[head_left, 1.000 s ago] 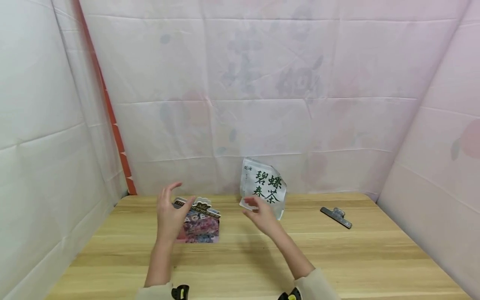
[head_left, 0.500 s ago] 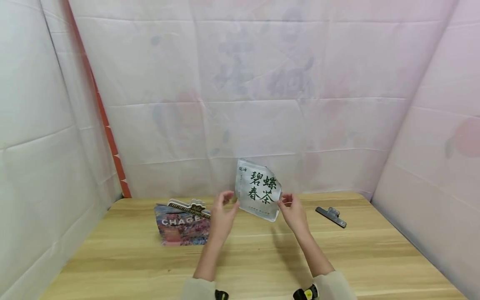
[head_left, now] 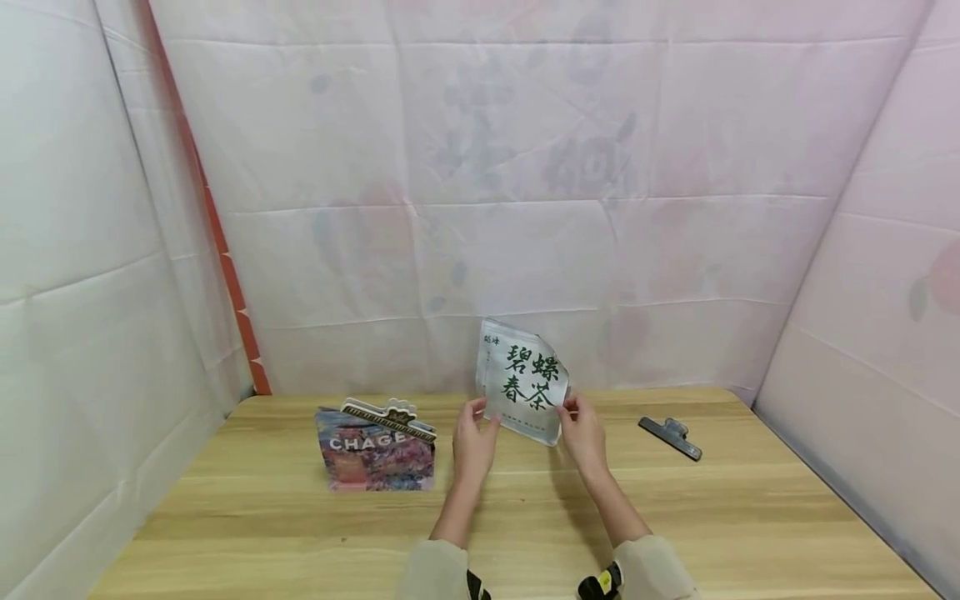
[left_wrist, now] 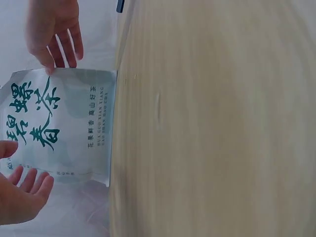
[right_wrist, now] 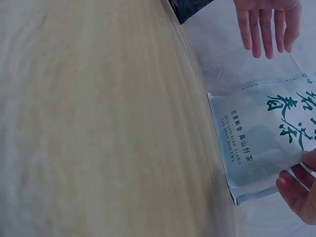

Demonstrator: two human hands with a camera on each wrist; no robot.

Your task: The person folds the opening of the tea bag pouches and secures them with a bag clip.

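A silvery-white tea bag (head_left: 521, 385) with green characters stands tilted at the back of the table, its upper right corner cut away. My right hand (head_left: 583, 433) pinches its right edge, thumb on the front and fingers behind, as the right wrist view also shows. Beside the lower left edge is my left hand (head_left: 474, 446), thumb and fingers spread around that side. In the right wrist view, the left hand's fingers (right_wrist: 266, 29) hang straight, apart from the bag. The left wrist view shows its thumb (left_wrist: 7, 148) over the bag's front.
To the left stands a colourful "CHAGE…" pouch (head_left: 375, 458) with a decorated clip (head_left: 390, 419) across its top. A dark clip (head_left: 670, 437) lies on the right of the wooden table (head_left: 525, 533). A pale fabric backdrop (head_left: 510, 250) rises behind.
My left hand has moved right, from in front of the colourful pouch to the tea bag's left side. My right hand has moved right and taken hold of the bag's right edge.
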